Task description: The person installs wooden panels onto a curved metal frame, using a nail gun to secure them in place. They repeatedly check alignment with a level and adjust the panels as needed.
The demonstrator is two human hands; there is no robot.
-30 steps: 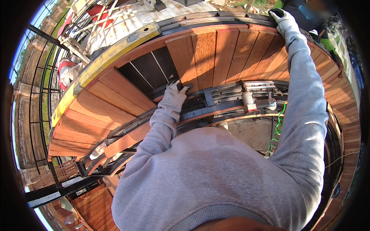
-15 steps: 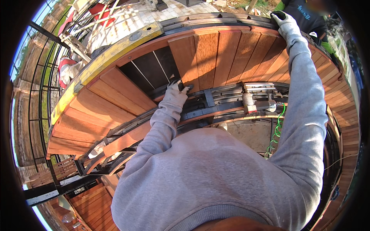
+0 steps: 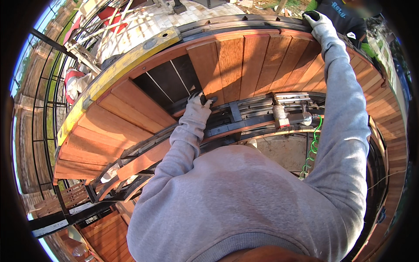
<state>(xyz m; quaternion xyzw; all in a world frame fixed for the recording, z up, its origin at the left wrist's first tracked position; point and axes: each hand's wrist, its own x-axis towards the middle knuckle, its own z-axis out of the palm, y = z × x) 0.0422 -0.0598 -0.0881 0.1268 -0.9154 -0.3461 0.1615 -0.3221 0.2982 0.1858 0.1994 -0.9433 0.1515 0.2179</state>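
Well, far to the left of the left hand (image 3: 197,107) a long yellow level (image 3: 122,67) lies along the curved edge; the left boards (image 3: 115,120), brown and side by side, sit nearer those fingers; next comes a black gap (image 3: 170,83) with two pale lines, just above and left of the fingers; the left hand wears a pale glove with dark tips, and its bent fingers are at the low end of the first right board (image 3: 208,70); I cannot tell if they grip it; more boards (image 3: 257,63) fan out to the right of these fingers; a nail gun (image 3: 283,117) lies further right, with a curly green hose (image 3: 313,148) just past it; the right hand (image 3: 321,25) has its fingers bent over the black rim (image 3: 244,25); I cannot tell how tight; a person (image 3: 342,19) is just right of those fingers.
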